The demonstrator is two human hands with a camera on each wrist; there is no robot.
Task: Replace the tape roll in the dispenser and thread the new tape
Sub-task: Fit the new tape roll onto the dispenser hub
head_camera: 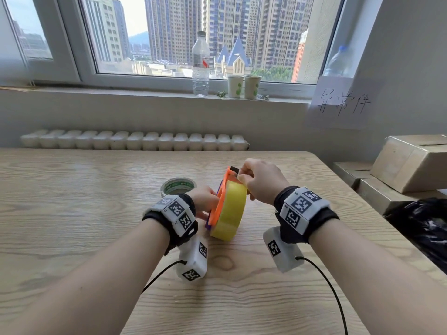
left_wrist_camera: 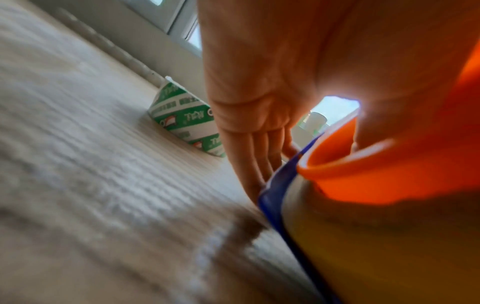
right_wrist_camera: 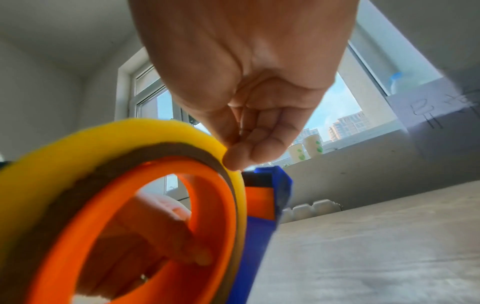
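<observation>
An orange and blue tape dispenser (head_camera: 220, 201) stands on edge on the wooden table (head_camera: 96, 213), with a yellow tape roll (head_camera: 231, 211) on its hub. My left hand (head_camera: 209, 200) grips the dispenser from the left. Its fingers (left_wrist_camera: 259, 164) lie along the blue side (left_wrist_camera: 275, 197), and one digit (right_wrist_camera: 187, 242) reaches into the orange hub ring (right_wrist_camera: 215, 205). My right hand (head_camera: 243, 179) pinches the outer layer at the top rim of the yellow tape roll (right_wrist_camera: 130, 131), close to the dispenser's far end (right_wrist_camera: 272, 181). I cannot make out a loose tape end.
An empty tape core with green print (head_camera: 178, 186) lies flat just left of the dispenser, and shows as the core (left_wrist_camera: 184, 117) beyond my left palm. Cardboard boxes (head_camera: 411, 160) and a black bag (head_camera: 423, 228) crowd the right edge. A bottle (head_camera: 200, 66) and paper cups (head_camera: 244, 87) stand on the sill.
</observation>
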